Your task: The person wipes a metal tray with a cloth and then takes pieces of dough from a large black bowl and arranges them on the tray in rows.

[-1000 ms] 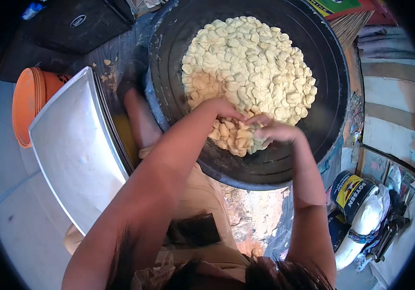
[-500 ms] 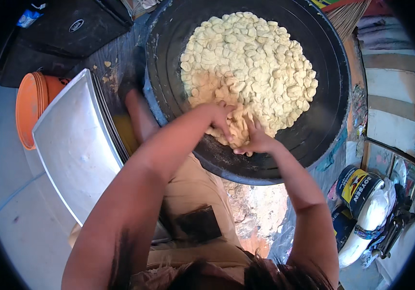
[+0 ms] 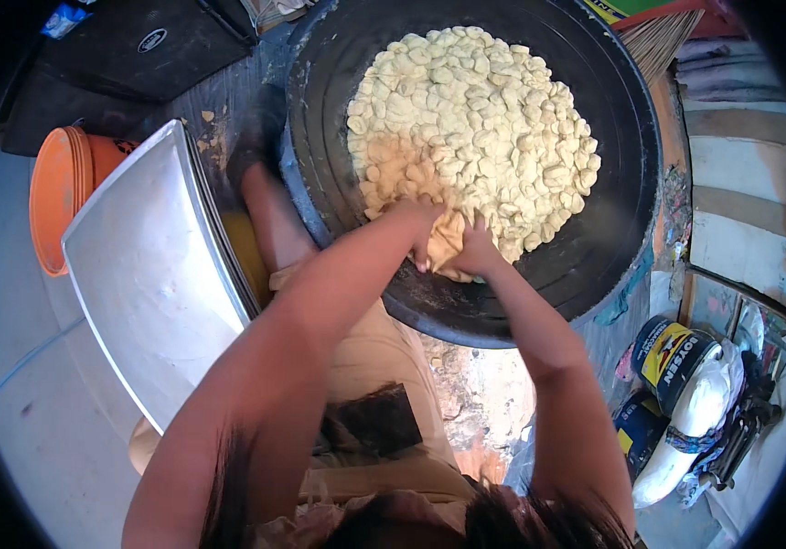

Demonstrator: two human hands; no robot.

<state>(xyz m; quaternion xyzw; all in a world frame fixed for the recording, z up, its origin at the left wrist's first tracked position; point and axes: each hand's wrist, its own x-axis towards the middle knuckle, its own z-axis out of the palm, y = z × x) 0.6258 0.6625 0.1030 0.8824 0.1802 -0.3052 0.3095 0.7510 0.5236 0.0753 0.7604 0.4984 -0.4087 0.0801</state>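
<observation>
A wide black round tub holds a heap of pale yellow, flattened lumps that look like powdered dough pieces. At the near edge of this heap, my left hand curls its fingers around one side of a clump of the lumps. From the other side my right hand grips the same clump, its thumb side facing the left hand. The fingertips of both hands are partly sunk in the lumps and partly hidden. Browner powder coats the lumps just beyond my left hand.
Left of my legs leans a stack of metal trays, with orange buckets behind. A black case stands at the far left. Paint cans and a white bag are at the right, a stick broom at the far right.
Both hands have drawn closer together around the clump, and the fingers have sunk further into it. The lumps between them are more bunched up.
</observation>
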